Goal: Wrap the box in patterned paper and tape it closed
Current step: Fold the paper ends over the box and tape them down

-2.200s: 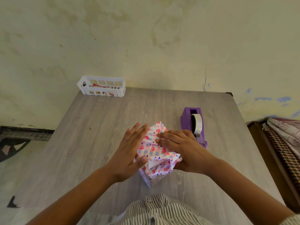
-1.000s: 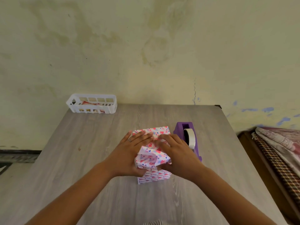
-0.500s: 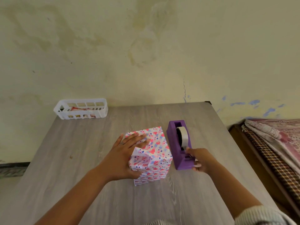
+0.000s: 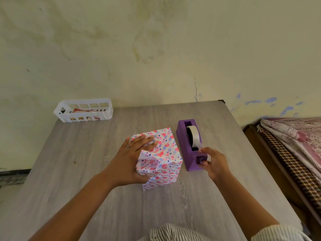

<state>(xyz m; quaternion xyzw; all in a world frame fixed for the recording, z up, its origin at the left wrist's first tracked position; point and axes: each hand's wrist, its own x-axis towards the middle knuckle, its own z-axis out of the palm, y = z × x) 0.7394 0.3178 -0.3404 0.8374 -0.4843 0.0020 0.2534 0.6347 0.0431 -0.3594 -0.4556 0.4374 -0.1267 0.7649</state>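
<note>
The box (image 4: 164, 160), wrapped in white paper with pink and blue hearts, stands upright in the middle of the grey wooden table (image 4: 73, 171). My left hand (image 4: 132, 160) lies over its top and left side, fingers spread flat on the folded paper, thumb against the near face. Just right of the box sits a purple tape dispenser (image 4: 190, 146) holding a white tape roll (image 4: 193, 137). My right hand (image 4: 212, 163) is at the dispenser's near end, pinching the loose end of the tape between thumb and forefinger.
A white slotted plastic basket (image 4: 83, 110) with some items inside stands at the table's far left corner against the wall. A bed with patterned cloth (image 4: 293, 141) lies beyond the table's right edge.
My right hand left the box top and went to the dispenser, where it now pinches the tape end. The box was turned upright. My left hand stayed on the paper.
</note>
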